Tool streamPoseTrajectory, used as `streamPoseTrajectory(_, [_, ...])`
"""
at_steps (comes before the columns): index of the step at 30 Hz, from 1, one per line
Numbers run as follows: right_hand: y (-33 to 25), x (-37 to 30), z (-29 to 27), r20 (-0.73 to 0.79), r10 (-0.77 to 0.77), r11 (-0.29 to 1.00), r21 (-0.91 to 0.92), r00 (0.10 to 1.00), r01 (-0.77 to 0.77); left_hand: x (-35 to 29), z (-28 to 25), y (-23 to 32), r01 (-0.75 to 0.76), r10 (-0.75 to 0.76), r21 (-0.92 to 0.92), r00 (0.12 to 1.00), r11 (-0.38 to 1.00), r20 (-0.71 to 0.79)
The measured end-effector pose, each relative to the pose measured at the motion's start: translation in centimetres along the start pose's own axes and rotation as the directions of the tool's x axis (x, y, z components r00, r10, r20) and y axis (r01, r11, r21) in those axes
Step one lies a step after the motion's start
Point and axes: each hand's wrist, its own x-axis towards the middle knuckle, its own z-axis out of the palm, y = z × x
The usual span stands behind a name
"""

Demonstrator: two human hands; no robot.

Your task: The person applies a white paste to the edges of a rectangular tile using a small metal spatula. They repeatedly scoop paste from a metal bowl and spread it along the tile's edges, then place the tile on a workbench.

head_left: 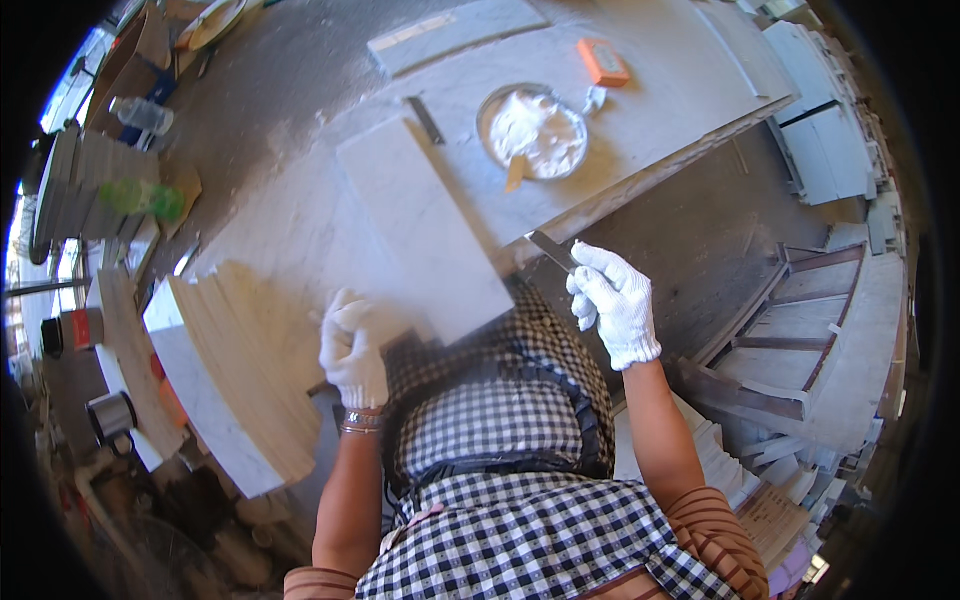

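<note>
In my right hand [615, 300], gloved in white knit, is a flat dark metal scraper [550, 250] pinched between thumb and fingers, its end pointing up and left. My left hand [352, 350], gloved alike, has curled, slightly blurred fingers; whether anything is inside them is hidden. It is beside a long pale marble slab [425, 225] that lies across the work table [650, 140], its near end jutting past the table's edge toward my checked apron. Beyond the slab, a round bowl [481, 125] holds white paste [530, 125], with a tan spatula [516, 173] leaning at its near rim.
A dark metal strip [425, 120] lies by the slab's far end. An orange box [603, 62] and another slab [455, 38] are farther back. Stacked slabs [230, 370] stand left of my left hand. To the right is a wooden frame [790, 320]; bottles [142, 115] are at far left.
</note>
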Motion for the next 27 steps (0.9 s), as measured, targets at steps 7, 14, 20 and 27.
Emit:
streamPoseTrajectory(7, [2.3,-4.0,1.8,0.148,0.132,0.991,-0.05,0.98,-0.126,-5.0,-2.5,2.8,0.092,-0.086,-0.003,0.943,0.996,0.322])
streamPoseTrajectory(14, [4.7,-4.6,1.6,0.217,-0.145,0.956,-0.22,0.965,0.193,-6.5,-3.0,3.4,0.115,-0.14,0.088,0.913,0.989,0.382])
streamPoseTrajectory(20, [6.5,-3.5,1.0,0.189,-0.594,0.661,-0.44,0.782,0.608,-6.2,-2.1,5.2,0.257,-0.296,0.149,0.863,0.955,0.409])
streamPoseTrajectory(27, [6.5,-4.6,1.5,0.385,-0.593,0.348,-0.67,0.707,0.656,-5.8,-0.8,6.0,0.046,-0.259,0.418,0.844,0.907,0.47])
